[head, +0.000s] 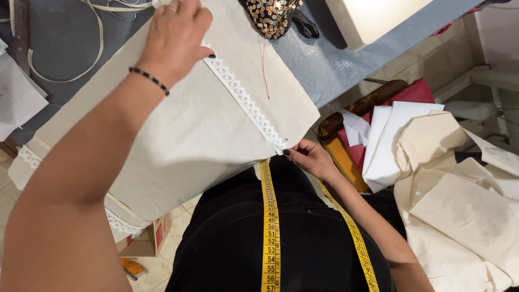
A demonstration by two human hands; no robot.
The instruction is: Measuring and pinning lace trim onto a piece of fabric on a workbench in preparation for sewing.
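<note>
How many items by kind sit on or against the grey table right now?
Cream fabric panel: 1
White lace trim strip, left hand pressing its far end, right hand pinching its near end: 1
Sequinned item: 1
Loose cream cord: 1
Yellow tape measure, draped over the person: 1
Total: 5

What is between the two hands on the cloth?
A strip of white lace trim runs between them on the cream cloth. The left hand presses its far end; the right hand pinches its near end. The head view shows it.
</note>
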